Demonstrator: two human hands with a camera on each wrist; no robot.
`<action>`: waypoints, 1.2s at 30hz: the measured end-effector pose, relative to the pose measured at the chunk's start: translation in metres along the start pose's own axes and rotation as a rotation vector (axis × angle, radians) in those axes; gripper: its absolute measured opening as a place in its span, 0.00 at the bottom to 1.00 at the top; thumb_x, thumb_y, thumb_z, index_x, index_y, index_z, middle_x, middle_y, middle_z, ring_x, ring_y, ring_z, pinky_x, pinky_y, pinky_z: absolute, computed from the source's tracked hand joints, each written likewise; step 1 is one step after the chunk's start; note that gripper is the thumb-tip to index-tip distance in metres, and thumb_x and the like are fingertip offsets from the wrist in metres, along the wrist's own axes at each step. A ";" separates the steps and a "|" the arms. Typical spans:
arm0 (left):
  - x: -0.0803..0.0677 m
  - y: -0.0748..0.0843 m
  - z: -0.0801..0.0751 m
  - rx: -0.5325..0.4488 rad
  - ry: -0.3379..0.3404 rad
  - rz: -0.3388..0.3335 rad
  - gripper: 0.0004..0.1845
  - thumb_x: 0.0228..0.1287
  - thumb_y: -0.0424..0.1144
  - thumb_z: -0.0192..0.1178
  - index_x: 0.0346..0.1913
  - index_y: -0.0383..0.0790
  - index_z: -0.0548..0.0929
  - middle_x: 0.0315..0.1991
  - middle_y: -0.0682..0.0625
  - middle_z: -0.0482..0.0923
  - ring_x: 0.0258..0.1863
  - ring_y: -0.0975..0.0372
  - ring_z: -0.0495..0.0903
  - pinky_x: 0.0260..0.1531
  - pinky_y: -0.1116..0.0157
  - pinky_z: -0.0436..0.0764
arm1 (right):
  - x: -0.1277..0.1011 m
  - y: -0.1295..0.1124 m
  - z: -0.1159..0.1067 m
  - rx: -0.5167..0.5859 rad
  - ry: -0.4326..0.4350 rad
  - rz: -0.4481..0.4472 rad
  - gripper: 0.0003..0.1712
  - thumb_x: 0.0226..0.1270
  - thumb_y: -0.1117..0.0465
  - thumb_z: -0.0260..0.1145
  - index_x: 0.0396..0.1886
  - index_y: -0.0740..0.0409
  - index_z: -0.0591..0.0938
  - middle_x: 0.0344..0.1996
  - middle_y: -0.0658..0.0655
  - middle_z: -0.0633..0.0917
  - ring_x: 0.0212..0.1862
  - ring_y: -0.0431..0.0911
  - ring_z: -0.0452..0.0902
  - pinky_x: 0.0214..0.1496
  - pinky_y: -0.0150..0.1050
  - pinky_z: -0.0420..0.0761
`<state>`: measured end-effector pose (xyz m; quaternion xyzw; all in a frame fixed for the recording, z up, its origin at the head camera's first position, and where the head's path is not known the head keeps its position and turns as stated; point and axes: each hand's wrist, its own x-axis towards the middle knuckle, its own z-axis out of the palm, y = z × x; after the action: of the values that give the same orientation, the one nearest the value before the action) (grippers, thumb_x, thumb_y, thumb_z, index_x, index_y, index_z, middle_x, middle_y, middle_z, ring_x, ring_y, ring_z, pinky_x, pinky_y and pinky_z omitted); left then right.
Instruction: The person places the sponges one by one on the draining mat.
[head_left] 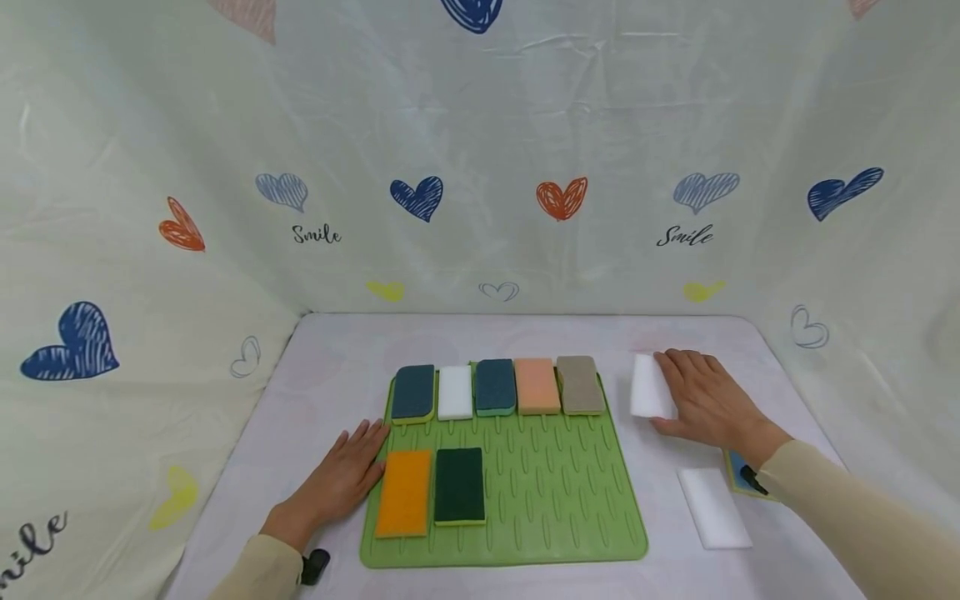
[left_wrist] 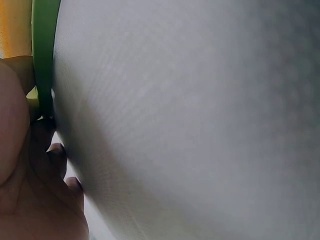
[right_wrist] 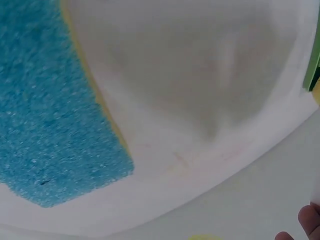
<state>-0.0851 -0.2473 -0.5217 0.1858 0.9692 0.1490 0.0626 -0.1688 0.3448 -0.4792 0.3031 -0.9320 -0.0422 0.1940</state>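
At the right, my right hand (head_left: 708,398) grips a white sponge (head_left: 651,387), thumb at its near end and fingers at its far end. Only its fingertips (right_wrist: 309,220) appear at the corner of the right wrist view. My left hand (head_left: 341,471) rests with fingers extended at the left edge of a green ridged mat (head_left: 555,492). Beside that hand on the mat lies an orange sponge (head_left: 403,493), then a dark green scouring sponge (head_left: 459,486). The left wrist view shows the thumb and curved fingers close to the mat's edge (left_wrist: 43,55).
Along the mat's back edge lie several sponges: blue-grey (head_left: 413,392), white (head_left: 454,392), another blue-grey (head_left: 496,386), peach (head_left: 537,386) and beige (head_left: 580,385). Another white sponge (head_left: 714,508) and a blue-and-yellow sponge (right_wrist: 55,110) lie right of the mat. A heart-patterned curtain (head_left: 487,125) rises behind the table.
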 end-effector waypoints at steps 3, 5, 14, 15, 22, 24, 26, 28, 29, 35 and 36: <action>0.000 0.000 0.000 0.003 0.004 0.004 0.33 0.83 0.44 0.55 0.82 0.33 0.62 0.81 0.37 0.63 0.81 0.39 0.59 0.78 0.34 0.57 | 0.006 -0.009 -0.002 0.006 0.014 -0.015 0.59 0.48 0.34 0.78 0.67 0.74 0.70 0.57 0.73 0.78 0.59 0.66 0.75 0.61 0.63 0.77; 0.000 0.000 0.000 0.003 0.003 0.004 0.33 0.83 0.44 0.55 0.82 0.33 0.62 0.81 0.37 0.63 0.81 0.39 0.59 0.78 0.34 0.57 | 0.009 -0.015 -0.002 0.010 0.020 -0.024 0.59 0.48 0.34 0.78 0.67 0.74 0.71 0.57 0.72 0.79 0.59 0.66 0.76 0.61 0.63 0.77; 0.000 0.002 -0.002 -0.005 0.003 0.006 0.33 0.83 0.44 0.56 0.82 0.33 0.62 0.81 0.37 0.63 0.81 0.39 0.59 0.78 0.34 0.57 | 0.021 -0.045 0.007 0.027 -0.022 -0.034 0.60 0.51 0.31 0.78 0.69 0.72 0.70 0.60 0.70 0.79 0.62 0.64 0.75 0.62 0.62 0.78; 0.000 0.002 -0.002 -0.004 0.003 0.006 0.33 0.83 0.44 0.56 0.82 0.33 0.63 0.80 0.36 0.63 0.81 0.39 0.59 0.78 0.34 0.57 | 0.022 -0.050 0.009 0.029 -0.022 -0.041 0.61 0.51 0.31 0.78 0.70 0.71 0.70 0.60 0.70 0.79 0.62 0.64 0.76 0.61 0.61 0.78; 0.000 0.002 -0.002 -0.003 0.001 0.002 0.33 0.82 0.43 0.56 0.81 0.32 0.62 0.80 0.36 0.64 0.81 0.38 0.59 0.77 0.34 0.57 | 0.033 -0.088 0.015 0.050 0.018 -0.125 0.61 0.53 0.28 0.75 0.69 0.71 0.72 0.59 0.69 0.80 0.60 0.62 0.78 0.60 0.59 0.80; 0.000 0.002 -0.002 -0.005 -0.002 0.001 0.33 0.82 0.43 0.56 0.81 0.32 0.62 0.80 0.36 0.64 0.81 0.38 0.59 0.77 0.34 0.57 | 0.036 -0.100 0.017 0.070 0.026 -0.139 0.61 0.52 0.27 0.74 0.69 0.71 0.73 0.59 0.68 0.81 0.60 0.61 0.78 0.59 0.58 0.80; 0.000 0.002 -0.002 -0.008 -0.004 -0.002 0.33 0.82 0.43 0.56 0.81 0.32 0.62 0.80 0.36 0.63 0.81 0.38 0.59 0.77 0.34 0.57 | 0.038 -0.112 0.018 0.085 0.025 -0.150 0.61 0.53 0.25 0.73 0.69 0.70 0.73 0.59 0.66 0.81 0.60 0.60 0.79 0.58 0.57 0.81; 0.000 0.002 -0.001 -0.009 -0.006 -0.004 0.33 0.82 0.43 0.56 0.82 0.32 0.62 0.80 0.36 0.63 0.81 0.39 0.59 0.78 0.34 0.57 | 0.040 -0.123 0.019 0.105 0.020 -0.161 0.60 0.53 0.25 0.72 0.69 0.68 0.74 0.59 0.65 0.82 0.60 0.59 0.79 0.59 0.56 0.81; 0.001 0.002 -0.001 -0.008 -0.007 -0.005 0.33 0.82 0.43 0.56 0.82 0.33 0.62 0.80 0.36 0.63 0.81 0.39 0.59 0.78 0.34 0.57 | 0.041 -0.128 0.019 0.112 0.019 -0.168 0.60 0.53 0.24 0.72 0.69 0.68 0.74 0.59 0.64 0.82 0.59 0.59 0.79 0.59 0.56 0.81; 0.001 0.001 -0.001 0.003 -0.006 -0.007 0.33 0.82 0.43 0.56 0.82 0.33 0.62 0.81 0.37 0.63 0.81 0.39 0.59 0.78 0.34 0.57 | 0.045 -0.156 0.018 0.144 0.009 -0.214 0.60 0.53 0.23 0.71 0.70 0.66 0.74 0.59 0.62 0.82 0.59 0.56 0.79 0.60 0.55 0.80; 0.001 0.002 -0.001 0.003 -0.006 -0.006 0.33 0.82 0.43 0.56 0.82 0.33 0.62 0.81 0.37 0.63 0.81 0.39 0.59 0.78 0.34 0.57 | 0.045 -0.160 0.018 0.149 0.003 -0.219 0.60 0.53 0.23 0.70 0.70 0.66 0.74 0.59 0.61 0.82 0.60 0.56 0.79 0.60 0.55 0.80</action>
<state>-0.0852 -0.2460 -0.5204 0.1835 0.9698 0.1469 0.0656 -0.1216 0.1879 -0.5115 0.4168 -0.8936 0.0068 0.1664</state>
